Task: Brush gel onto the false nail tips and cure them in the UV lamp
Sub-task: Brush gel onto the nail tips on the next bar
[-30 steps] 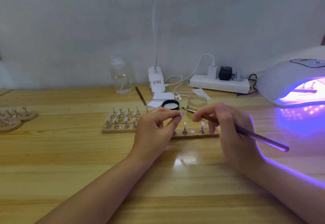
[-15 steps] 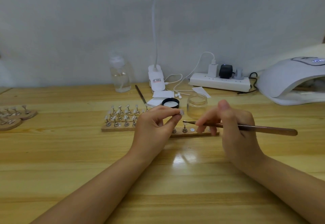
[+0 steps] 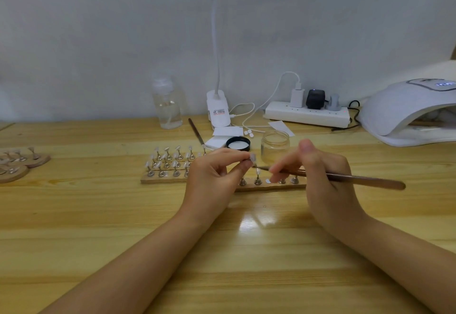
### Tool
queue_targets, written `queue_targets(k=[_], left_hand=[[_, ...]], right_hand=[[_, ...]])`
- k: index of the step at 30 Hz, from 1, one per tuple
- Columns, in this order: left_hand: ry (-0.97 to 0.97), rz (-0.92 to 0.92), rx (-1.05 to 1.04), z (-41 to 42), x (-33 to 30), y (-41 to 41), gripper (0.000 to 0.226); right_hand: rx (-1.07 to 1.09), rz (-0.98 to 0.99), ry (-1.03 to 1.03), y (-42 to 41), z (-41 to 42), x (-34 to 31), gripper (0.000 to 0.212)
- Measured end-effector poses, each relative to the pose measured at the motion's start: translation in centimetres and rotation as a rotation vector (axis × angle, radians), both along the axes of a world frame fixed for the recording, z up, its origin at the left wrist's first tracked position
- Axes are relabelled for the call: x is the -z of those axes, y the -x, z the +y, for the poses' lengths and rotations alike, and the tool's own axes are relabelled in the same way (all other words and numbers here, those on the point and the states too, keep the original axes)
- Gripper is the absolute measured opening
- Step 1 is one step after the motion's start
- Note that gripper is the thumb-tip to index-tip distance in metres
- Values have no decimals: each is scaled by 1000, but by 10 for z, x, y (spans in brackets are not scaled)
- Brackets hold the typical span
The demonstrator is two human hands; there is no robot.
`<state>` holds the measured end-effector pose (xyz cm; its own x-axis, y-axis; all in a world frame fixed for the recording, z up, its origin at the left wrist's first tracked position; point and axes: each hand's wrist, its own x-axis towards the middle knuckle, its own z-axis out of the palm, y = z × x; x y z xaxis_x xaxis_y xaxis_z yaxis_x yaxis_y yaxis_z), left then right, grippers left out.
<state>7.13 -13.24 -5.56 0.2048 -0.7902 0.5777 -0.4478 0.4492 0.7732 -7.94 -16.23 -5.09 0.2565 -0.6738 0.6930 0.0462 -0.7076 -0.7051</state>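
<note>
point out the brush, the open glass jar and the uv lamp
brush (image 3: 365, 180), head view, on the middle of its brown handle
glass jar (image 3: 274, 148), head view, on its clear front wall
UV lamp (image 3: 399, 101), head view, on its white domed top

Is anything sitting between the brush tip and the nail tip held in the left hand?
Nothing visible. The left hand pinches the nail tip up above the wooden holder strip, and the brush in the right hand points straight at it, its bristles just below the tip.
</note>
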Motion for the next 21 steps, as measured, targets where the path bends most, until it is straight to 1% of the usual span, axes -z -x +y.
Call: queue_targets(k=[2,5,7,11,14,16,19,21], left_hand=[[-1,19,-6,1,-1,0,24],[-15,39,-10,1,-1,-1,24],[-27,46,-20,1,-1,-1,27],[-43,52,-42,2,-1,-1,28],[-52,61,-54,2,-1,-1,28],[-50,69,-54,2,-2,0,29],[-46,94,-50,2,-2,1,31],[-43,100,-55,2,-2,0,31]], right_hand=[[-1,-28,9,1,0,1,47],[30,-1,47,1,0,0,42],[21,19,24,0,0,0,44],[13,-40,-2,2,1,1,48],[39,-2,26,1,-1,0,47],[21,12,-5,0,-1,1,48],[1,-44,-49,1,0,0,50],[5,-70,-42,2,0,-1,50]])
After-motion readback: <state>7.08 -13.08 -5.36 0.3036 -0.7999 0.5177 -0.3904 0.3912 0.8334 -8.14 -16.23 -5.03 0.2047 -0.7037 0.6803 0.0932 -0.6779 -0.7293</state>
